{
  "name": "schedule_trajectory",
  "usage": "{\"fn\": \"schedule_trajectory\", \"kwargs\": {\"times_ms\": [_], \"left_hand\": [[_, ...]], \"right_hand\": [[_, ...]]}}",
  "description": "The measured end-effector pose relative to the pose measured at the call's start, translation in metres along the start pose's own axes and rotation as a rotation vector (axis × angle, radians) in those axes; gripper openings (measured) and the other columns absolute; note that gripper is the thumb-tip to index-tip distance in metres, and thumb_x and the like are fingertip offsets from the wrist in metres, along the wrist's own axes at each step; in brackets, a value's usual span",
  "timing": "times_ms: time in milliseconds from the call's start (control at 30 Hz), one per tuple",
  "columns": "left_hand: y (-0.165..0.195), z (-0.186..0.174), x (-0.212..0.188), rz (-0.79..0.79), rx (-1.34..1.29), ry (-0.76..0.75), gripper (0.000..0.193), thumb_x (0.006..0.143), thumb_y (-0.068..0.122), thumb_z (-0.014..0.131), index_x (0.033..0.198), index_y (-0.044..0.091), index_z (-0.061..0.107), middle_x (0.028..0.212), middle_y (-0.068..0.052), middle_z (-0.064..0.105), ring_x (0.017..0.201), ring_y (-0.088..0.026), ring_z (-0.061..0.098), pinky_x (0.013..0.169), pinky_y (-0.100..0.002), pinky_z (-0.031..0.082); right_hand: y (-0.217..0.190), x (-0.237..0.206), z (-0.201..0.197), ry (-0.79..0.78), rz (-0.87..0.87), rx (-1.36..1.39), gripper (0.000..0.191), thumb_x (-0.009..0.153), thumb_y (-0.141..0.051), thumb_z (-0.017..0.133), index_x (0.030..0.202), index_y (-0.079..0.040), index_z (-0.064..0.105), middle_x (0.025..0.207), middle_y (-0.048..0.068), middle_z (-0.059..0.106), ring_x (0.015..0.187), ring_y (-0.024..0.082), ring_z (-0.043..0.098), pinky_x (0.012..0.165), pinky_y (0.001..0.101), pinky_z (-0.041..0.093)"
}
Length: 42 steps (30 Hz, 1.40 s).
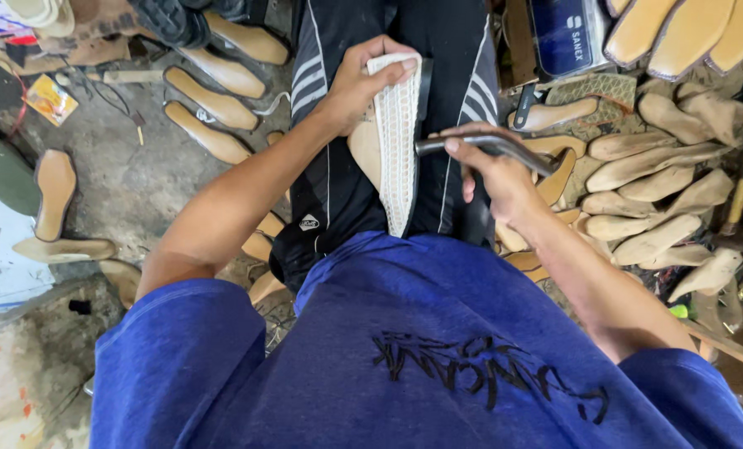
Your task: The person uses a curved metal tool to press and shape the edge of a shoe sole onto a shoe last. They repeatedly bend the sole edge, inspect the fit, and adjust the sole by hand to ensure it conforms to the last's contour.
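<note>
Grey, stained concrete floor (130, 179) fills the background, littered on every side with shoe parts. Nearest the camera is the person's blue shirt (405, 349), and beyond it their lap in black trousers with white stripes (330, 175). To the right lies a big heap of tan wooden shoe forms (663, 199), stacked against one another, and along the top right edge stands a row of yellow-tan insoles (688, 29). More tan soles (213, 104) lie in a loose row on the floor at upper left, and further ones rest near the left edge. A dark blue packet (567, 33) stands at the top, just beside the insoles. On the lap, between the two hands, lies a shoe form covered by a long strip of white woven lace (396, 141), running away from the body. The left hand (359, 87) is clenched over the far end of this covered form, thumb on its near side and fingers curled over the lace at the top. The right hand (496, 170) is closed in a tight grip around the handle of a grey metal tool (492, 148), whose blunt end touches the right edge of the lace about midway along.
</note>
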<state>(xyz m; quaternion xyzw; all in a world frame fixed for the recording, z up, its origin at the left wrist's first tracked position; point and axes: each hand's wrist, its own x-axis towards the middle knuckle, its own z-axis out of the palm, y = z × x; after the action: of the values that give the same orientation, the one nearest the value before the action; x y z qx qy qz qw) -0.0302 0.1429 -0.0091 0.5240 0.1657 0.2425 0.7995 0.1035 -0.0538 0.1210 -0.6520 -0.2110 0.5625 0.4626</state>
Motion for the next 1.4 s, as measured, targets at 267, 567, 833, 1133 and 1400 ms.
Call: {"fn": "schedule_trajectory", "kwargs": {"times_ms": [267, 567, 833, 1133, 1400], "left_hand": [[-0.012, -0.005, 0.006, 0.02, -0.011, 0.006, 0.017, 0.101, 0.008, 0.069, 0.116, 0.001, 0.069, 0.1, -0.001, 0.071, 0.091, -0.007, 0.067, 0.082, -0.025, 0.056], [-0.012, -0.004, -0.002, -0.001, 0.001, 0.012, 0.018, 0.1, 0.007, 0.068, 0.118, 0.002, 0.068, 0.1, 0.001, 0.069, 0.091, -0.005, 0.065, 0.083, -0.023, 0.055], [-0.008, -0.01, 0.001, 0.061, 0.072, 0.02, 0.015, 0.103, 0.008, 0.068, 0.116, 0.0, 0.069, 0.099, 0.0, 0.071, 0.09, -0.006, 0.066, 0.083, -0.024, 0.055], [-0.008, -0.007, 0.001, 0.075, 0.109, 0.031, 0.017, 0.101, 0.008, 0.068, 0.115, 0.001, 0.07, 0.1, -0.002, 0.074, 0.091, -0.008, 0.07, 0.083, -0.025, 0.058], [-0.009, -0.009, -0.006, 0.031, 0.071, 0.052, 0.018, 0.1, 0.01, 0.068, 0.116, 0.001, 0.07, 0.102, -0.002, 0.073, 0.093, -0.008, 0.069, 0.084, -0.025, 0.057]], "right_hand": [[0.019, 0.002, 0.009, 0.129, -0.1, -0.457, 0.021, 0.095, -0.016, 0.074, 0.11, -0.001, 0.073, 0.084, 0.008, 0.074, 0.046, 0.008, 0.053, 0.04, 0.0238, 0.042], [0.031, -0.017, 0.012, 0.126, -0.094, -0.242, 0.018, 0.096, -0.013, 0.072, 0.11, -0.002, 0.07, 0.087, 0.002, 0.072, 0.044, 0.007, 0.054, 0.039, 0.0233, 0.044], [0.027, -0.011, 0.014, 0.107, -0.044, -0.061, 0.019, 0.095, -0.015, 0.073, 0.109, -0.002, 0.07, 0.087, 0.005, 0.073, 0.043, 0.008, 0.054, 0.038, 0.0239, 0.044], [0.037, -0.028, 0.019, 0.133, -0.016, -0.292, 0.018, 0.095, -0.018, 0.074, 0.106, -0.004, 0.071, 0.084, 0.004, 0.072, 0.045, 0.007, 0.053, 0.039, 0.0245, 0.045], [0.026, -0.032, 0.013, 0.017, 0.032, -0.172, 0.025, 0.093, -0.017, 0.072, 0.111, -0.001, 0.069, 0.089, 0.005, 0.074, 0.044, 0.008, 0.049, 0.039, 0.0257, 0.042]]}}
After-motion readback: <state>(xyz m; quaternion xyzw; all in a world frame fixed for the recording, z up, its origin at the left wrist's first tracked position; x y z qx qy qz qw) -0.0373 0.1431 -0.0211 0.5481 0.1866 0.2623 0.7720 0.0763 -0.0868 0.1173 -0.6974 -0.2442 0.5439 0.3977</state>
